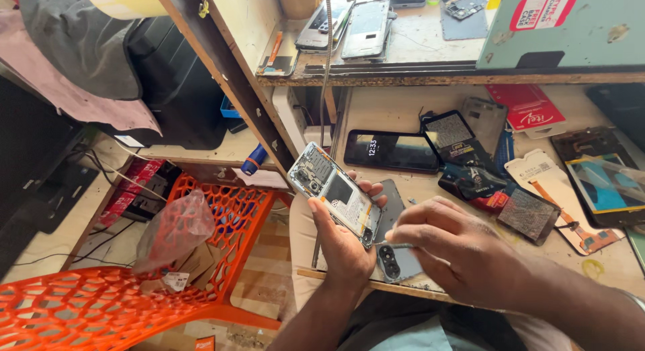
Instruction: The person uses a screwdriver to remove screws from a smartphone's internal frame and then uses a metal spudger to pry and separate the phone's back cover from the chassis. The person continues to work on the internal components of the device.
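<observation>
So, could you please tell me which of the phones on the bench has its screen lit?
The black phone lying flat behind the left hand; its screen glows, while the others are dark or opened.

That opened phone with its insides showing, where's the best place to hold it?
Probably by its long side edges, coming from underneath, as the left hand does: the opened phone lies tilted with its bare insides facing up, so fingers on the rim keep clear of them while the right hand works with a thin tool.
</observation>
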Action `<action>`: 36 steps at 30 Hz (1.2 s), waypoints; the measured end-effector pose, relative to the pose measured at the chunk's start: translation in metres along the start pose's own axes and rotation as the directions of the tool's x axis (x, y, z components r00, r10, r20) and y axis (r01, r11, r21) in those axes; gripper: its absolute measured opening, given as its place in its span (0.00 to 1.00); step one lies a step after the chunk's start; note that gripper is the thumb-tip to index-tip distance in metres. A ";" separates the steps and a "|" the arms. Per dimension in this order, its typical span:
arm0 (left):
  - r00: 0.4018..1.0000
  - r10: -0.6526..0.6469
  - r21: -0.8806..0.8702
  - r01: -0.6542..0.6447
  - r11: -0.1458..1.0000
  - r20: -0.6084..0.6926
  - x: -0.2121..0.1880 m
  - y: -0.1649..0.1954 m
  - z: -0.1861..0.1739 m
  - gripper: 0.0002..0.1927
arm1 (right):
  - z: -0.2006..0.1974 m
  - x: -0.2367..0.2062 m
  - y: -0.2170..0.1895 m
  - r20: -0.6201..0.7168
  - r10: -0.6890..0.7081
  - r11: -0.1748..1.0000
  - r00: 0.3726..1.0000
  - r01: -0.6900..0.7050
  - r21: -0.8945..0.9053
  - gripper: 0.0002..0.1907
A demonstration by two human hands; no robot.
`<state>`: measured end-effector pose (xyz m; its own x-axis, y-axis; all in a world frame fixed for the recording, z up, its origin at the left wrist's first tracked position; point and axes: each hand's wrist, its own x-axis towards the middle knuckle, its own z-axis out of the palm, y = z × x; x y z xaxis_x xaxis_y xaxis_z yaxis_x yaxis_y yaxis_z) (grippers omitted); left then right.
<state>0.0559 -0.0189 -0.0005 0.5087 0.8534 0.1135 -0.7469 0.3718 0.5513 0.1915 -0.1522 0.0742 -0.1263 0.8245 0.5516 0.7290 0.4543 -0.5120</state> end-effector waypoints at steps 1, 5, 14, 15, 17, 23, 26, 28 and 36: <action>1.000 0.005 0.006 -0.005 1.000 0.001 0.000 0.000 0.000 0.39 | 0.000 -0.001 0.001 -0.005 0.007 0.999 1.000 -0.007 -0.043 0.21; 1.000 -0.002 0.006 0.002 1.000 -0.027 0.000 -0.001 -0.002 0.41 | 0.001 -0.002 0.005 0.197 0.345 0.928 0.918 -0.303 -0.216 0.18; 1.000 0.012 0.009 -0.012 1.000 -0.019 0.000 -0.002 -0.006 0.41 | -0.008 0.006 0.000 0.050 0.042 0.990 0.998 -0.048 0.134 0.10; 0.999 0.023 0.016 -0.022 1.000 -0.026 0.001 -0.002 -0.005 0.41 | -0.010 0.008 0.000 0.006 0.083 0.992 0.997 -0.083 0.091 0.10; 0.998 0.040 0.032 -0.039 0.999 -0.050 0.002 -0.001 -0.004 0.41 | -0.014 0.010 0.001 -0.083 0.165 0.986 0.983 -0.164 0.019 0.11; 0.987 -0.158 -0.126 0.161 0.979 0.036 -0.001 0.010 0.001 0.43 | -0.015 0.015 0.012 -0.182 0.339 0.937 0.923 -0.348 -0.020 0.11; 0.947 -0.301 -0.190 0.318 0.929 0.114 -0.003 0.011 0.003 0.45 | -0.013 0.014 0.015 -0.151 0.338 0.940 0.929 -0.340 0.014 0.10; 0.961 -0.254 -0.141 0.268 0.953 0.104 -0.003 0.009 0.003 0.45 | -0.013 0.013 0.013 -0.157 0.303 0.952 0.940 -0.307 0.001 0.10; 0.980 -0.194 -0.102 0.196 0.975 0.038 -0.001 0.003 -0.003 0.45 | -0.011 0.013 -0.002 -0.115 0.079 0.997 0.990 -0.075 0.033 0.10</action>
<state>0.0517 -0.0178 -0.0021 0.6595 0.7508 0.0359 -0.6720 0.5675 0.4759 0.1958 -0.1458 0.0892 0.0099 0.8133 0.5817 0.7135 0.4018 -0.5739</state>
